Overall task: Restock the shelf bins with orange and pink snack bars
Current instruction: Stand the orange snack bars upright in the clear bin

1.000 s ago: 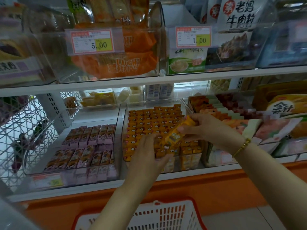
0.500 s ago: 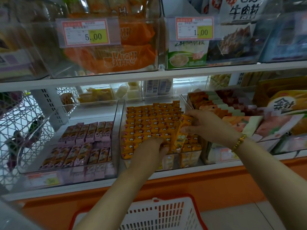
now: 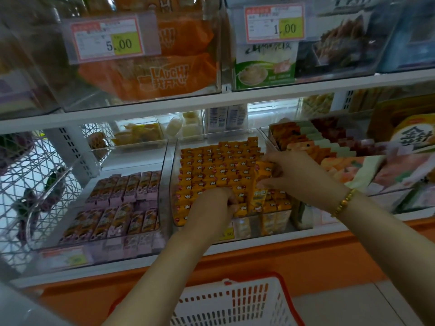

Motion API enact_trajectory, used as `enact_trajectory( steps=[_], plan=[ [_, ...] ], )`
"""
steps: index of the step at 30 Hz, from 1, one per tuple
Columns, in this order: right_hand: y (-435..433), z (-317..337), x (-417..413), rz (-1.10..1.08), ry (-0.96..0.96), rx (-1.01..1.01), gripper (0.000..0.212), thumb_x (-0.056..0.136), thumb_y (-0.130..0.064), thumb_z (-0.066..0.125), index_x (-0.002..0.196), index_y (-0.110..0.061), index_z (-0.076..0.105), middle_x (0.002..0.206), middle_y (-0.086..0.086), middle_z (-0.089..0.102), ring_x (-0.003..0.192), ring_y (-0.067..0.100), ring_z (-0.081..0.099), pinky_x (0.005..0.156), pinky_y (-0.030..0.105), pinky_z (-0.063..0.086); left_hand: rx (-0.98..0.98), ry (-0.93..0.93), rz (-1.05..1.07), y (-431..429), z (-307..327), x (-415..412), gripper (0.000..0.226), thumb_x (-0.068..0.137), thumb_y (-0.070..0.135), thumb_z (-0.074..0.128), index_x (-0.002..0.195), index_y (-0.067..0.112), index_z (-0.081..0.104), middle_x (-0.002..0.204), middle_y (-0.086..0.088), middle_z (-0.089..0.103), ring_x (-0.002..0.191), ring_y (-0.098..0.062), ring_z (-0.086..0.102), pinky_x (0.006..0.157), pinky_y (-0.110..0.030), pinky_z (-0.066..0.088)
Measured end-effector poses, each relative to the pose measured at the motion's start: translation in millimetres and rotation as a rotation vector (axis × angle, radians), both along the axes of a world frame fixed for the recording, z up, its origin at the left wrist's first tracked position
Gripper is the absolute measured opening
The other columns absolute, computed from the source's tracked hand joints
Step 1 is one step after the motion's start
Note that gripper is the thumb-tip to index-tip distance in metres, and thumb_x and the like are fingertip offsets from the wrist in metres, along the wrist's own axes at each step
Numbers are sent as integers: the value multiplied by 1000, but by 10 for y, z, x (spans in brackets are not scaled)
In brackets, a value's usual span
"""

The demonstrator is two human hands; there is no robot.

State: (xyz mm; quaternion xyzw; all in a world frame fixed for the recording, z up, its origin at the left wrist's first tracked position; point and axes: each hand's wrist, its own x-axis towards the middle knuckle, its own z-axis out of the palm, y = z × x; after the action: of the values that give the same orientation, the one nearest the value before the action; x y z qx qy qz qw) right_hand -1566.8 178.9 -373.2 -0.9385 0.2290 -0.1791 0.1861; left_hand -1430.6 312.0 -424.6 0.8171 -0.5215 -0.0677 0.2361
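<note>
Fingers (image 3: 229,203) of the left hand (image 3: 211,209) curl over the front rows of orange snack bars (image 3: 211,165) at frame centre. The right hand (image 3: 292,175) pinches one glossy wrapped loose bar (image 3: 260,187), tilted above the rows a second ago, now upright among them. All stand in a clear plastic bin (image 3: 171,175). Pink snack bars (image 3: 122,201) half fill the neighbouring bin (image 3: 131,160) to the left.

A: From where is the scene viewed?
B: From head height, through one wide-angle lens, tilted forward and down.
A: How near is it held?
B: Close: the orange-bar bin (image 3: 174,161) is framed at the centre; a basket (image 3: 235,304) is cropped below.
</note>
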Motion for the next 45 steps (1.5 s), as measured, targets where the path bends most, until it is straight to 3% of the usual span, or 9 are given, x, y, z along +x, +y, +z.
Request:
enact_trajectory(
  steps=[5, 8, 14, 22, 26, 30, 37, 42, 45],
  plan=[
    [56, -86, 40, 47, 114, -57, 48, 80, -34, 72, 125, -23, 58, 102, -5, 63, 84, 7, 56, 70, 14, 45, 10, -19, 15, 0, 12, -20, 15, 93, 20, 56, 102, 13, 66, 101, -5, 66, 93, -19, 59, 79, -32, 49],
    [93, -185, 62, 140, 205, -18, 30, 87, -36, 64, 109, -16, 69, 104, 1, 69, 84, 12, 62, 78, 25, 52, 11, -40, 30, -3, 2, -42, 14, 93, 18, 56, 101, 11, 65, 99, -8, 66, 90, -22, 59, 77, -34, 50],
    [114, -259, 13, 32, 25, -79, 9, 85, -26, 69, 90, -20, 74, 89, -8, 59, 81, 6, 54, 78, 23, 47, -25, -30, 56, -10, -31, -65, 14, 93, 19, 57, 102, 11, 64, 98, -8, 66, 91, -22, 59, 77, -35, 50],
    [56, -262, -5, 109, 272, -47, 26, 89, -21, 63, 114, -17, 69, 110, -3, 66, 92, 5, 56, 73, 10, 38, -111, -76, 106, 18, -57, -236, 23, 95, 8, 46, 109, 16, 63, 103, -4, 60, 100, -22, 56, 82, -31, 43],
    [-34, -278, -43, 65, 316, -174, 23, 91, -22, 60, 112, -20, 69, 111, -2, 66, 100, 14, 59, 86, 23, 46, -152, -188, -106, 89, -117, -483, 45, 100, 11, 38, 144, 17, 36, 149, -1, 35, 138, -16, 27, 109, -16, 15],
    [-15, -313, -25, 54, 377, -307, 20, 96, -21, 50, 108, -16, 66, 105, 2, 65, 98, 17, 59, 82, 28, 46, 39, -317, -126, 74, -268, -578, 59, 98, 11, 38, 151, 16, 13, 159, -2, 12, 145, -16, 8, 103, -19, -14],
    [9, -352, -109, 99, 281, -258, 9, 100, -17, 38, 103, -14, 46, 68, -4, 45, 61, 13, 45, 53, 27, 34, 65, -362, -84, 45, -240, -609, 57, 98, 16, 41, 150, 13, 17, 157, -3, 18, 144, -16, 14, 105, -21, -12],
    [40, -28, -205, 26, 88, -161, 10, 100, -15, 36, 93, -22, 34, 68, 0, 49, 55, 13, 45, 48, 26, 33, 51, -368, -83, 55, -165, -624, 51, 99, 19, 38, 148, 16, 24, 155, -1, 26, 142, -15, 21, 113, -22, -2],
    [111, 202, -291, -14, -65, -235, 8, 99, -18, 39, 92, -19, 39, 66, 0, 52, 55, 14, 48, 47, 29, 34, -108, -85, -95, 124, -125, -640, 50, 100, 33, 38, 148, 25, 25, 154, 9, 26, 141, -6, 21, 114, -20, 12]
  ],
)
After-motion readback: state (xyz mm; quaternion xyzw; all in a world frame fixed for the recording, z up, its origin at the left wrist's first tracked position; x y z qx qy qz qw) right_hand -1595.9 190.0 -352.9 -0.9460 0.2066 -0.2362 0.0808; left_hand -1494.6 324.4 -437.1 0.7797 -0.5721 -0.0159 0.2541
